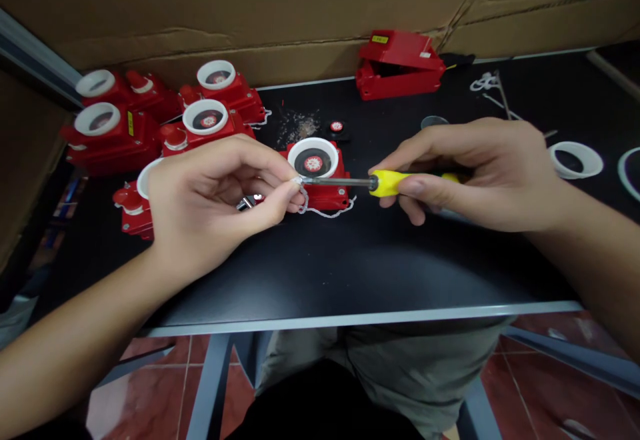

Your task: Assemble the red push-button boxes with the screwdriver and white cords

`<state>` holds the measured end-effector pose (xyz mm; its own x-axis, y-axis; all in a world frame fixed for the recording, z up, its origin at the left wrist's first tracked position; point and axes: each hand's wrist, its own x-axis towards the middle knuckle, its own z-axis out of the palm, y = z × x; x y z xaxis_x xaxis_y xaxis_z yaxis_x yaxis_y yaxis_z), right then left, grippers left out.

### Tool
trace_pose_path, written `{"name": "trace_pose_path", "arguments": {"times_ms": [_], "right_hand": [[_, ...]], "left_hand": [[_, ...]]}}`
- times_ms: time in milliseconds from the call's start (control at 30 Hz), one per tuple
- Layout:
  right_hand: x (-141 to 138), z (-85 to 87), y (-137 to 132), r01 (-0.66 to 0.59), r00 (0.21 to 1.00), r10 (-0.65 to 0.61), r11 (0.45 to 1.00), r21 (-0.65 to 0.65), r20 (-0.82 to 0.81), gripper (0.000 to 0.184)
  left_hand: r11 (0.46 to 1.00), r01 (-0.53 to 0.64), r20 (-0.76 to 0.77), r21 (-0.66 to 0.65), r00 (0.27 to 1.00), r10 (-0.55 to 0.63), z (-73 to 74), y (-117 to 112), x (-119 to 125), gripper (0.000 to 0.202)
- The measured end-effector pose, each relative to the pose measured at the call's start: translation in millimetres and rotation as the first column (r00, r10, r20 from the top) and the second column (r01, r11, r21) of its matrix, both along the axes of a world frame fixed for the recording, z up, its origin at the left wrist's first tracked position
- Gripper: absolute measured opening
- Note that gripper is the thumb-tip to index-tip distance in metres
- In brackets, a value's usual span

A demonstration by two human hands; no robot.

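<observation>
My right hand (475,170) is closed round a yellow-handled screwdriver (395,182), held level with its metal shaft pointing left. My left hand (215,190) pinches something small at the shaft's tip, probably a screw, with further small metal parts showing under its fingers. Just behind the tip a red plastic unit with a white ring on top (316,170) sits on the black table (325,267). A thin white cord (330,212) trails from the unit's front.
Several more red units with white rings (205,120) cluster at the back left. An opened red housing (400,63) stands at the back centre. Loose white rings (575,159) lie at the right. Cardboard (250,7) lines the rear. The table's near edge is just above my lap.
</observation>
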<state>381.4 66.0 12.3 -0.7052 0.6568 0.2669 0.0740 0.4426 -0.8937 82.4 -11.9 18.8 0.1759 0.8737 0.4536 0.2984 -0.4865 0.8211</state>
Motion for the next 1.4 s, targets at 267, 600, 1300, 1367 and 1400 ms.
{"name": "trace_pose_path", "arguments": {"times_ms": [267,600,1300,1367,1400], "right_hand": [[-0.8,-2.8,3.7,-0.036,0.999,0.038,0.995,-0.089,0.022,0.019],[7.4,3.7,13.9,-0.056,0.995,0.068,0.988,-0.147,0.079,0.023],[56.9,17.6,64.1,-0.157,0.901,0.24,0.957,-0.244,0.362,0.03],[58.4,16.9,64.6,-0.164,0.9,0.247,0.955,-0.247,0.36,0.027],[58.6,16.0,64.9,-0.169,0.9,0.253,0.953,-0.25,0.356,0.026]], "left_hand": [[0.998,0.032,0.025,0.049,0.999,-0.034,-9.6,3.4,-0.3,0.018],[0.91,0.102,-0.451,0.401,0.887,0.1,-0.6,25.4,-24.6,0.03],[0.995,0.007,-0.777,0.104,0.624,0.077,-15.0,23.8,-27.8,0.083],[0.986,0.007,-0.742,0.165,0.659,0.12,-15.7,24.7,-27.1,0.085],[0.978,0.017,-0.721,0.206,0.679,0.14,-16.1,25.4,-26.9,0.084]]}}
